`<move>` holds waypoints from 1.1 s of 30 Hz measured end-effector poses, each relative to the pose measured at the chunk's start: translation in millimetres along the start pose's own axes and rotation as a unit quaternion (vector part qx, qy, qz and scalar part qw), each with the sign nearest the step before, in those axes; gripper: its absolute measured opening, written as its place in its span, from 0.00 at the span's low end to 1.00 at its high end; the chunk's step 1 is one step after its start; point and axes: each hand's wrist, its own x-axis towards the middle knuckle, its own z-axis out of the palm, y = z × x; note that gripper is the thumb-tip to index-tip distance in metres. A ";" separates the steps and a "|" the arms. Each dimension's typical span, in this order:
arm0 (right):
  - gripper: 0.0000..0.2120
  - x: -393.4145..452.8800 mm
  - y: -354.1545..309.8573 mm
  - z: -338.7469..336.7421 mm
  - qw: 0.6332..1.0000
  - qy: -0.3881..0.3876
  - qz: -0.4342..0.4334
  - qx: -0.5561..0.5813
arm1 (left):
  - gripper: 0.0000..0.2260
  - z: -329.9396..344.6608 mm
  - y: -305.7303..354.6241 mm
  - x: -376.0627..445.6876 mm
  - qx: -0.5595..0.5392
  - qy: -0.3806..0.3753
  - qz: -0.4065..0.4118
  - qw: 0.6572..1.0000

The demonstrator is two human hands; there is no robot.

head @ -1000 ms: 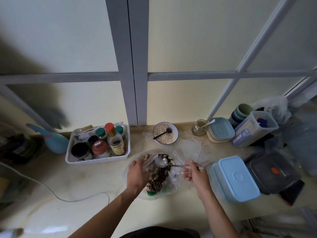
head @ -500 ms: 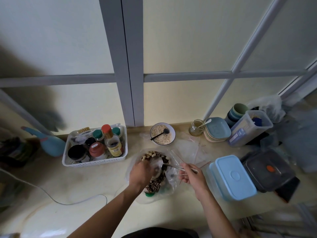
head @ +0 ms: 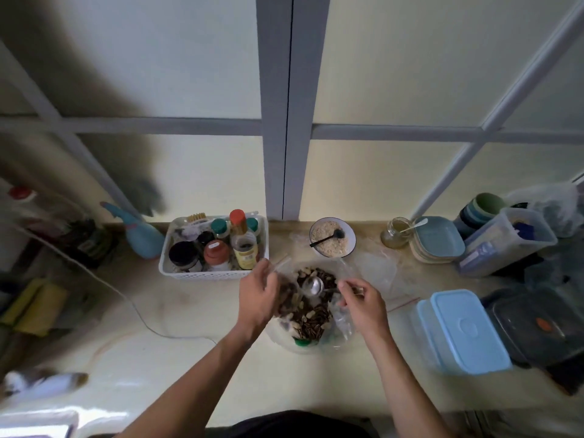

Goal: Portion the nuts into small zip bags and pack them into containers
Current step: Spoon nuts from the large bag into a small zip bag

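Left hand (head: 257,298) pinches a small zip bag (head: 286,290) open beside the nut pile (head: 311,314) on the counter, so the right hand (head: 363,306), gripping the metal spoon (head: 313,286), can likely tip nuts in.

Likely home kitchen: condiment basket (head: 214,248), stacked bowls (head: 437,240), counter (head: 177,358).
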 end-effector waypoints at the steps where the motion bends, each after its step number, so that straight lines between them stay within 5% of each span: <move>1: 0.01 0.8 1.7 5.3 1.000 0.004 0.007 0.004 | 0.13 -9.7 -2.0 1.3 -0.025 0.014 -0.019 0.999; 5: 0.04 4.3 14.1 22.1 0.999 -0.012 0.031 0.000 | 0.13 -47.1 -20.7 8.9 -0.031 0.056 -0.090 0.994; 11: 0.10 7.4 28.0 28.5 0.999 -0.006 0.027 -0.047 | 0.16 -90.0 -49.3 12.8 0.052 -0.036 -0.186 0.981; 16: 0.10 9.1 26.9 33.9 0.998 0.016 0.044 -0.035 | 0.12 -100.5 -59.9 25.9 0.064 -0.025 -0.168 0.983; 20: 0.08 14.2 25.5 36.3 0.997 0.028 0.063 -0.020 | 0.08 -102.5 -81.2 46.8 0.199 -0.097 -0.112 0.969; 25: 0.03 27.9 27.1 26.1 0.995 0.071 0.065 0.012 | 0.10 -92.9 -87.3 49.1 0.290 0.007 -0.084 0.953; 33: 0.06 43.4 34.3 16.7 0.989 0.001 0.131 0.071 | 0.24 -57.2 -59.8 36.9 0.306 0.081 -0.100 0.943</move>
